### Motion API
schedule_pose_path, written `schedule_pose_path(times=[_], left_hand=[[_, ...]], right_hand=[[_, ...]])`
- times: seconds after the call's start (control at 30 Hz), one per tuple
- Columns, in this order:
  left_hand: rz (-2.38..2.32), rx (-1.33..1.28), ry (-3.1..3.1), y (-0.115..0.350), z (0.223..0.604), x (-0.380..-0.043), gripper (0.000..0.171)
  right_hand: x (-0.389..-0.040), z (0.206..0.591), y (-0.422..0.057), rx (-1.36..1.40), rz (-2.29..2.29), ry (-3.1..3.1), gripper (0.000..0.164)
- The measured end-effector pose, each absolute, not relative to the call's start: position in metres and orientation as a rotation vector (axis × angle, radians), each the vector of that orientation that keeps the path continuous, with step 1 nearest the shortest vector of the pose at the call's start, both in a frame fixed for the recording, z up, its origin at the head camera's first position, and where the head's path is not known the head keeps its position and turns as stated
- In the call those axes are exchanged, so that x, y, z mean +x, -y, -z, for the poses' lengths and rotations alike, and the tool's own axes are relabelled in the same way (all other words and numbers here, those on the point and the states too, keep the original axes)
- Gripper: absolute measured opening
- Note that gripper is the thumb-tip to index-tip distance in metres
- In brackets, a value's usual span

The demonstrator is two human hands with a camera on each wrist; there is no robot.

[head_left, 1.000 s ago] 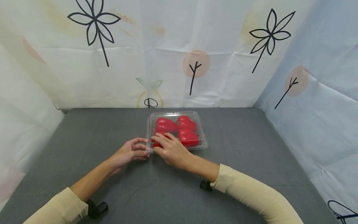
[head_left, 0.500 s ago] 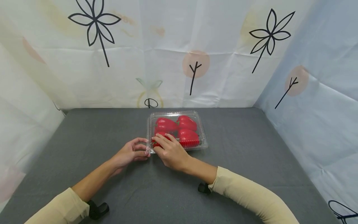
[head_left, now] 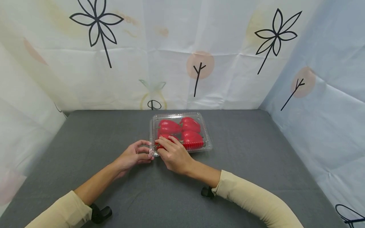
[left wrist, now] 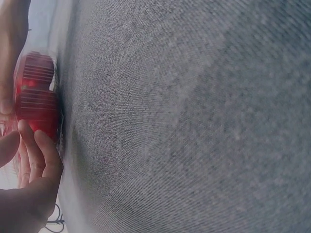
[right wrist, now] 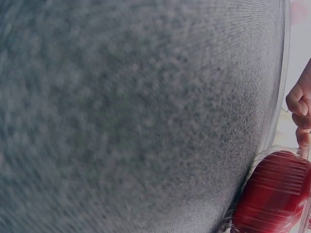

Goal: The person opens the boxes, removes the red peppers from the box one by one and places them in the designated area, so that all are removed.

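A clear plastic clamshell container (head_left: 206, 136) with several red bell peppers (head_left: 191, 139) inside lies on the grey table, its lid down. At its front left corner, my left hand (head_left: 134, 155) pinches the rim between thumb and fingers. In the right wrist view, that hand's fingers (right wrist: 302, 138) meet the container's edge. My right hand (head_left: 175, 155) presses on the lid near the front left, its fingers spread over the top and hiding part of a pepper. Ribbed plastic (left wrist: 38, 104) covers the peppers in the left wrist view.
Grey cloth (head_left: 242, 152) covers the table around the container. A patterned white curtain (head_left: 171, 63) hangs behind the back edge, with further curtains at both sides. Dark wrist mounts (head_left: 99, 214) show below both sleeves.
My right hand and forearm have shifted very slightly towards me and left. My left hand stays at the container's corner, and the container keeps its place.
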State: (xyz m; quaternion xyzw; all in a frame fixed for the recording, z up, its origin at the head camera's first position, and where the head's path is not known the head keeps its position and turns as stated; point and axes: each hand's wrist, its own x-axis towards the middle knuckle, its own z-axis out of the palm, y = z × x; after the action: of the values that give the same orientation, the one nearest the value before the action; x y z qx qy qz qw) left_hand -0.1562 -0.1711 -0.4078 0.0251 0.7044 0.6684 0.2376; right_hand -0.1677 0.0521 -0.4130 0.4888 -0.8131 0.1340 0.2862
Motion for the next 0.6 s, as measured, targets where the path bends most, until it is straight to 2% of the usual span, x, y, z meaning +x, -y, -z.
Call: schedule_pose_path(times=[0.4,0.6], left_hand=[[-1.847,0.095,-1.912,0.1704,0.4074,-0.1558,0.052],[-1.857,0.071,-1.91,0.1707,0.4108,-0.1563,0.053]], right_hand=[[-0.1667,0.4135,-0.0522,1.296,-0.371,2.17,0.011],[-0.1662,0.4105,-0.053,1.285,-0.381,2.171,0.014]])
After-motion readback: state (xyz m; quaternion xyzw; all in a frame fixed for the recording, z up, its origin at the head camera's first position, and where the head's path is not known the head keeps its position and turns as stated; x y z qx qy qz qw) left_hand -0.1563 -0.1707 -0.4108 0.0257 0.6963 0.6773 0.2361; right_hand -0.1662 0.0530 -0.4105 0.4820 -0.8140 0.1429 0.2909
